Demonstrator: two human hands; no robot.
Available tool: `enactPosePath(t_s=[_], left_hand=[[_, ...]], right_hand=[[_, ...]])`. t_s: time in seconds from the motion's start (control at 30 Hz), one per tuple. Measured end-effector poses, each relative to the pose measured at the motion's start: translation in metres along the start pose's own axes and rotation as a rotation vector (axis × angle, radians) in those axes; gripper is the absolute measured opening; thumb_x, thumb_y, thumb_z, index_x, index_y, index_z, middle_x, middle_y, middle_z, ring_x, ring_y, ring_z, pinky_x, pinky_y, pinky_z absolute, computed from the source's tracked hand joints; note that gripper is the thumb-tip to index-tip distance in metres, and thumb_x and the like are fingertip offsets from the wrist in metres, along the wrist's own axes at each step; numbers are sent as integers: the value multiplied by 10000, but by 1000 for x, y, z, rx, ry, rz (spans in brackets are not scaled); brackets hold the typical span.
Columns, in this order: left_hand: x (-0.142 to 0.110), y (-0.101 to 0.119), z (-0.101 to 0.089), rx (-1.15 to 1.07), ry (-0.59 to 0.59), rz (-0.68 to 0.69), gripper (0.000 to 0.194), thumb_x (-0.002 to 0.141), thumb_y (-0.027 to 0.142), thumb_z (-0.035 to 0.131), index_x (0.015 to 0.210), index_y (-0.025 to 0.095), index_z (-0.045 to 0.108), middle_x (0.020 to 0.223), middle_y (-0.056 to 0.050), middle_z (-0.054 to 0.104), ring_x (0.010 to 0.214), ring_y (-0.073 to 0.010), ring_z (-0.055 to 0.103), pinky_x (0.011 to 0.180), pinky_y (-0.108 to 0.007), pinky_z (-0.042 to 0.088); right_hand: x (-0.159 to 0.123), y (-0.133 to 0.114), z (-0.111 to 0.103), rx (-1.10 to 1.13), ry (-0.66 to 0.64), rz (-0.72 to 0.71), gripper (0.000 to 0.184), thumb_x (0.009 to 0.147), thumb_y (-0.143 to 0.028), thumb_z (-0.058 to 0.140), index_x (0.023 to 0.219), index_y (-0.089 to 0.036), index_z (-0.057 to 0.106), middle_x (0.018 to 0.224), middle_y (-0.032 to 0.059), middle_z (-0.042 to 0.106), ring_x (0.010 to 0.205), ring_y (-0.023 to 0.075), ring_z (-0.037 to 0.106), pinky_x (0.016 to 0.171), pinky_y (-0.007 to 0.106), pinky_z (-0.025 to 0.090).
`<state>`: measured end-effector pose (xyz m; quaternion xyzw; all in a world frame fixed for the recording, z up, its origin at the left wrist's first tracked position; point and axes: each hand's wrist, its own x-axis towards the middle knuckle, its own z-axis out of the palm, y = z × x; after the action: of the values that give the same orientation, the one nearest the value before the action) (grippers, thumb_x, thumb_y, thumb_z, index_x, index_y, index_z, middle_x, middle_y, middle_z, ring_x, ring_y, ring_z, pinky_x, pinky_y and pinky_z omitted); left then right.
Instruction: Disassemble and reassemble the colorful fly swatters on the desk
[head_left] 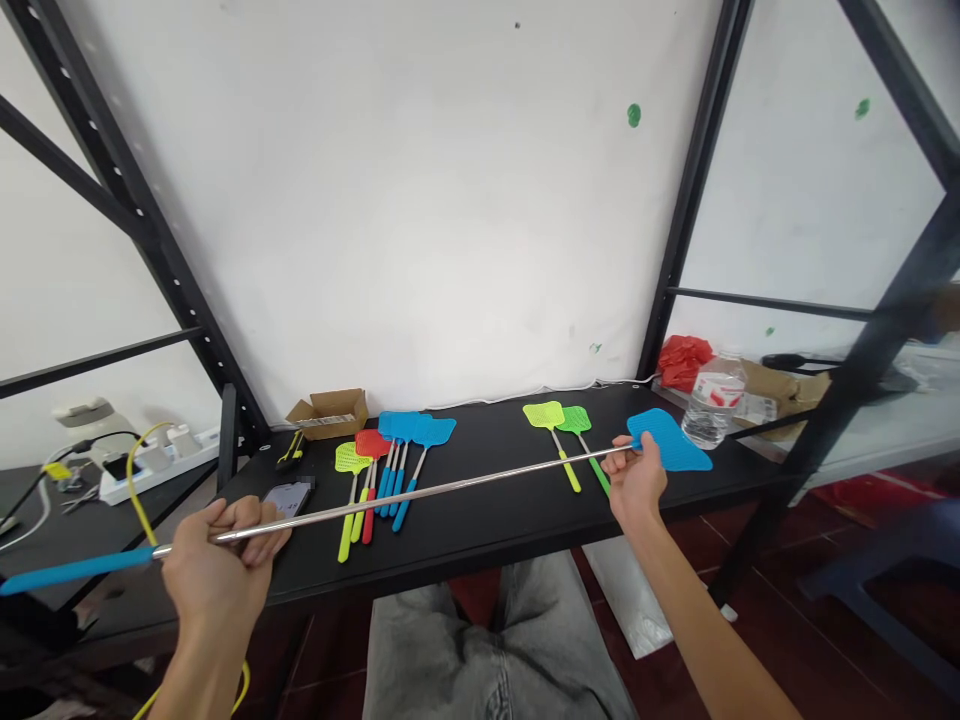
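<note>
A blue fly swatter (450, 484) with a long, drawn-out metal rod stretches across the view between my hands. My left hand (225, 555) is wrapped round the rod near its blue handle, which points off to the left. At the other end my right hand (636, 485) grips the rod just below the blue paddle. Beneath the rod, to the left, lie a yellow-green swatter (351, 458), a red swatter (371, 443) and several blue swatters (433, 432). Another yellow-green swatter (544, 415) and a green swatter (576, 420) lie nearer my right hand.
On the black shelf (480, 530) stand an open cardboard box (330, 413) and a phone (289, 498). A water bottle (714, 400) and a red plastic bag (684, 360) are at right. Black metal posts (688, 190) flank the shelf. A power strip (161, 465) is at left.
</note>
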<state>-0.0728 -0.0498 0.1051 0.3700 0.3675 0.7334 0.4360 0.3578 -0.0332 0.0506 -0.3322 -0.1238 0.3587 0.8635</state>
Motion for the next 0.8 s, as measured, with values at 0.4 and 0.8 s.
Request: enactPosePath(t_s=[0.4,0.8], left_hand=[[-17,-18,34,-18,-75,-28,452,858,335,449,454,208,289,381,39,219,366,-104,229,403,-275,233],[-14,-18,26,114,-171,-67,510,890,424,409,433,205,353,371,27,259,376,-102,237,419,-274,223]], right_hand=[[-28,18,16,-55,-87,-12,462,952,-432,424,615,-166,594,407,-36,401,388,90,360,429,234,299],[-26,5,17,-30,-182,31,424,906,-467,514,694,-135,669,447,-33,426,428,87,371,447,235,317]])
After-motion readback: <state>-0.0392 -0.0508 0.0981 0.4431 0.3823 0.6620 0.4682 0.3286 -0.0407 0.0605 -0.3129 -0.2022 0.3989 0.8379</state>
